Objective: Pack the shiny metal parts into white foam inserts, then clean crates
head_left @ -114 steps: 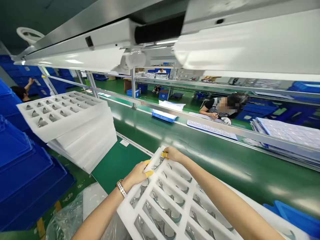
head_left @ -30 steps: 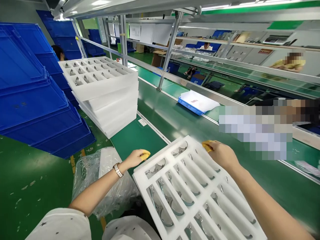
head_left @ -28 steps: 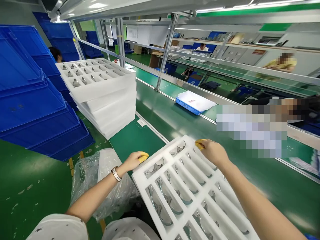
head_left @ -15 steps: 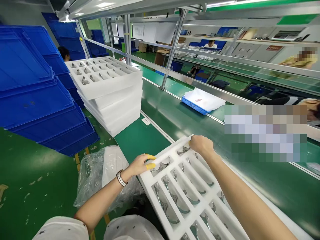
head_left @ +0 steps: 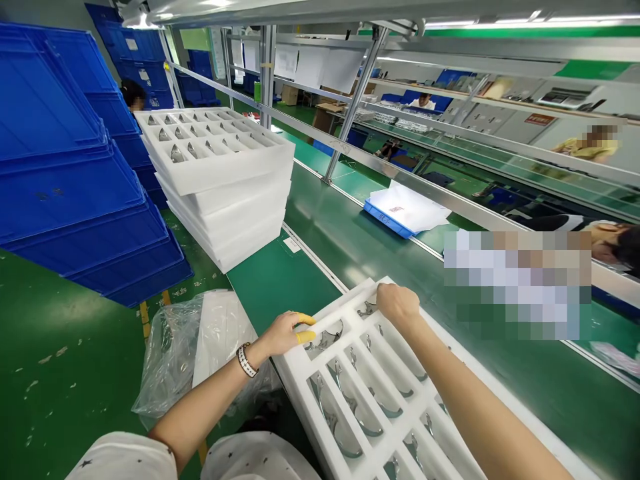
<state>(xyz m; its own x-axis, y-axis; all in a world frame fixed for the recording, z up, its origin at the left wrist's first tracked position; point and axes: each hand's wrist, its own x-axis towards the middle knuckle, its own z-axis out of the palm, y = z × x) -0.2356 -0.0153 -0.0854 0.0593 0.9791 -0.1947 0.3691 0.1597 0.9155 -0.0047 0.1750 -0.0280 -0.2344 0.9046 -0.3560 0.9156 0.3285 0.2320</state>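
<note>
White foam tray (head_left: 295,368) with curved metal pieces (head_left: 353,407) is resting below. Left hand (head_left: 283,335) and right hand (head_left: 397,303) are clamping its edges, well apart.

Shirt: white short-sleeved T-shirt (head_left: 120,459) dotted with small dark stars
Left wrist: silver-and-white bracelet wristwatch (head_left: 245,360)
Left hand (head_left: 283,335): yellow finger cots (head_left: 305,337) on two fingers

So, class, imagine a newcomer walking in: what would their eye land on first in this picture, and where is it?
First comes the white foam tray of curved metal pieces at bottom centre, with the left hand and right hand on its edges. To its left stands a tall stack of matching foam trays, with bright blue plastic crates piled at the far left. A green conveyor belt runs behind the tray and off to the right.
</note>
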